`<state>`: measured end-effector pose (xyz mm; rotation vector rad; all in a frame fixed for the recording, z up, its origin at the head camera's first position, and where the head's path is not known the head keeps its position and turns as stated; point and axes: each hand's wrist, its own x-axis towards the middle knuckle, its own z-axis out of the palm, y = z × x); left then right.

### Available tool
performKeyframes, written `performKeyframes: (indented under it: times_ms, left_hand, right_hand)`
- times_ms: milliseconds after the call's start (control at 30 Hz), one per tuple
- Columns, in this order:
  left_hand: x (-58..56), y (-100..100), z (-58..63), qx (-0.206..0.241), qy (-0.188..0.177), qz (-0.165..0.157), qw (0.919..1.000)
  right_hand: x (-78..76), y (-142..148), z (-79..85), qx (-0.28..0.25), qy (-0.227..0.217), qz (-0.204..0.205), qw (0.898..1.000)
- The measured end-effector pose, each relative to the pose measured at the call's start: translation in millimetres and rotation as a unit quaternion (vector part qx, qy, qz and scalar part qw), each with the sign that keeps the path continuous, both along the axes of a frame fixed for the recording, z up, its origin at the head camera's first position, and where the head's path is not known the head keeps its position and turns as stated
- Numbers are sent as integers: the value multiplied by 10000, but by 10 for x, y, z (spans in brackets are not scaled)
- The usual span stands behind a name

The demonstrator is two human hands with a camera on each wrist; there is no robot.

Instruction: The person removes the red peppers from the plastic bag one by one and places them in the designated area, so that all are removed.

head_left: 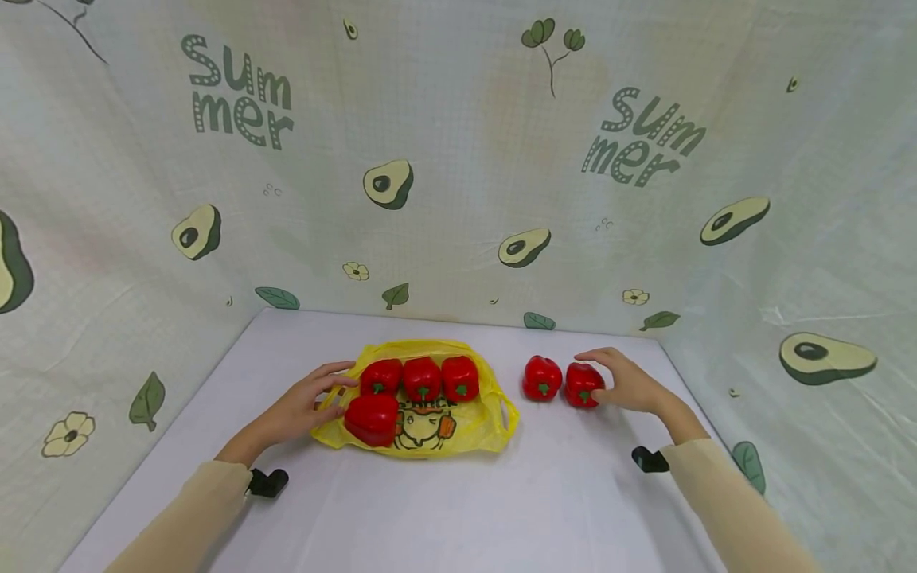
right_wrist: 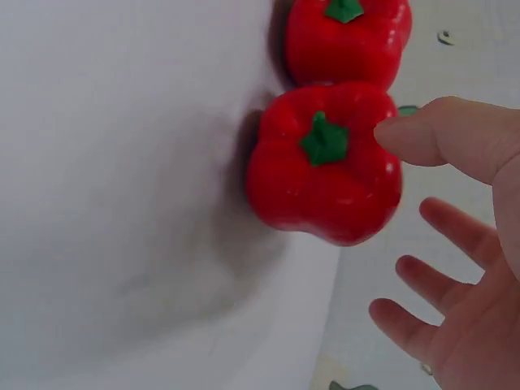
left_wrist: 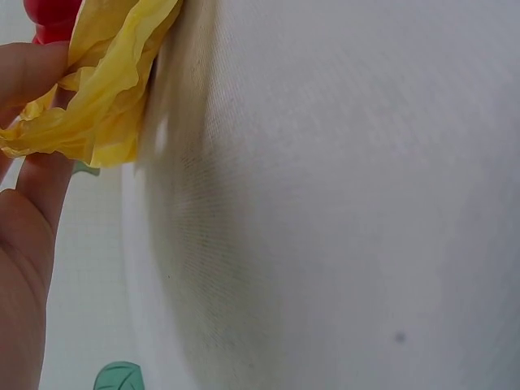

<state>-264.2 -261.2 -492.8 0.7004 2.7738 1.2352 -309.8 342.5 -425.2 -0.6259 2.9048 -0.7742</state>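
Note:
A yellow plastic bag (head_left: pixel 487 430) with a printed cartoon lies flat. Three red bell peppers, one of them the middle pepper (head_left: pixel 421 377), sit in a row on it. A larger-looking red pepper (head_left: pixel 371 420) lies at its near left. My left hand (head_left: pixel 304 406) holds the bag's left edge; crumpled yellow plastic (left_wrist: pixel 106 89) sits between thumb and fingers in the left wrist view. To the right, two more peppers stand side by side. My right hand (head_left: pixel 630 383) is at the outer pepper (right_wrist: pixel 325 171), thumb against it and other fingers spread; the inner pepper (head_left: pixel 541 378) sits beside it.
The white tabletop (head_left: pixel 430 517) ends at a hanging cloth (head_left: pixel 458 143) printed with avocados and lettering, at the back and both sides. Black wrist mounts (head_left: pixel 268 482) show at both cuffs.

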Motion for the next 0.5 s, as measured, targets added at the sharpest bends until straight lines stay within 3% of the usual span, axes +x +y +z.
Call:
performKeyframes:
  times_ms: [300,500]
  left_hand:
    - [9,2,16,-64,44,15,10000]
    - [5,2,10,-47,19,7,10000]
  right_hand:
    - [87,-340,383,136,866,270,9958]
    - [178,-700,608,-84,1157,846,9896]
